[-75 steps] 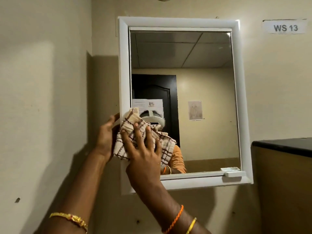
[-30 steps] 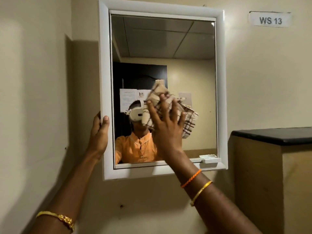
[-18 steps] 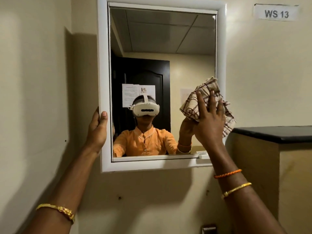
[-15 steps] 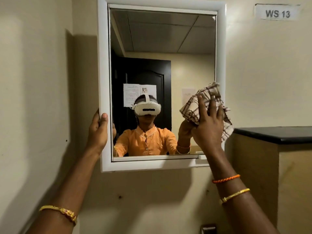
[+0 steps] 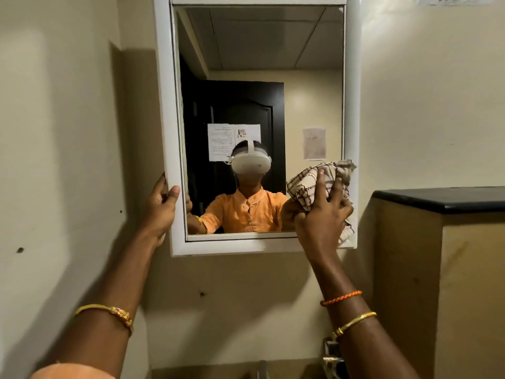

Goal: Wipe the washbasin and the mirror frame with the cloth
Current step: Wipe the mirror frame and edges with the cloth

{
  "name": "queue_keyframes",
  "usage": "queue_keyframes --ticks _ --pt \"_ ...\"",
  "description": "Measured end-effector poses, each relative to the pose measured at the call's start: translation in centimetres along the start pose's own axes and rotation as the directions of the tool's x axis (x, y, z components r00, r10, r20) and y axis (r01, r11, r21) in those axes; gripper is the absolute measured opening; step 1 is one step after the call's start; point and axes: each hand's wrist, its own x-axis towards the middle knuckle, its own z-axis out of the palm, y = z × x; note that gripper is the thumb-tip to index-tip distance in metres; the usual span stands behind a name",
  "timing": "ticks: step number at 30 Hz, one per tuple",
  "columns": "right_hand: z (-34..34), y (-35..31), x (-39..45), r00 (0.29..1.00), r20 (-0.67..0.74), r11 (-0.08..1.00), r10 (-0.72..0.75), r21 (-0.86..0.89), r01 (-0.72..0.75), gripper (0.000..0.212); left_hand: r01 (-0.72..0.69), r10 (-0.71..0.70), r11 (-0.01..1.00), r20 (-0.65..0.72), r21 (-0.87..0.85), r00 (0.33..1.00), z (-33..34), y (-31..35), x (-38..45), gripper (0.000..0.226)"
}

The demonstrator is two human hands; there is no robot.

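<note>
Steadying the mirror frame [image 5: 165, 110] with the left hand [image 5: 161, 207] helps; right hand [image 5: 322, 214] fingers [image 5: 319, 184] grip the bunched cloth [image 5: 306, 184], so I'd follow the lower right corner slowly.

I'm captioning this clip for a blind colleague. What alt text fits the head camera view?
A person's right hand presses a checked cloth against the lower right corner of a white mirror frame on a beige wall, while the left hand grips the frame's left edge. A dark-topped counter stands to the right.
</note>
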Motion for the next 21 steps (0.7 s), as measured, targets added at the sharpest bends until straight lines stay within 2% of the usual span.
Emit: queue_keyframes --ticks 2,4,7,9,11,13,17,21 --pt "0.9 -1.3 0.0 0.998 -0.010 0.998 0.057 0.003 -0.057 0.094 0.002 -0.002 1.000 -0.002 -0.004 1.000 0.0 0.0 -0.1 0.047" --pt "1.9 -3.2 -0.1 0.999 -0.012 0.999 0.051 0.009 -0.051 0.092 0.008 -0.008 1.000 -0.002 -0.008 1.000 0.1 0.3 -0.4 0.047" --pt "4.1 -7.3 -1.3 0.994 0.037 0.995 -0.102 -0.013 0.102 0.089 0.048 -0.048 0.999 0.002 -0.014 0.999 -0.2 0.5 -0.4 0.050" --pt "5.2 -9.9 -2.3 0.969 0.121 0.975 -0.215 -0.021 0.219 0.088 0.060 -0.060 0.998 0.014 0.019 0.998 -0.7 0.2 -0.1 0.055" --pt "5.5 -10.7 -2.3 0.947 0.186 0.965 -0.261 0.028 0.260 0.086 0.067 -0.067 0.998 0.048 0.015 0.997 -1.0 0.6 -0.3 0.056" --pt "4.6 -9.4 -1.3 0.962 0.147 0.973 -0.228 0.068 0.221 0.084 0.085 -0.082 0.996 0.107 -0.029 0.991 -1.2 1.2 -0.7 0.055" --pt "2.0 -4.2 0.0 0.999 -0.032 0.997 -0.021 0.075 0.023 0.086 0.255 -0.229 0.961 0.216 -0.105 0.949 -3.0 0.6 -1.2 0.052" --pt "2.5 -4.6 -0.6 0.998 -0.060 0.999 0.018 0.044 -0.015 0.089 0.311 -0.277 0.943 0.243 -0.115 0.930 -3.7 -0.6 -1.5 0.050"
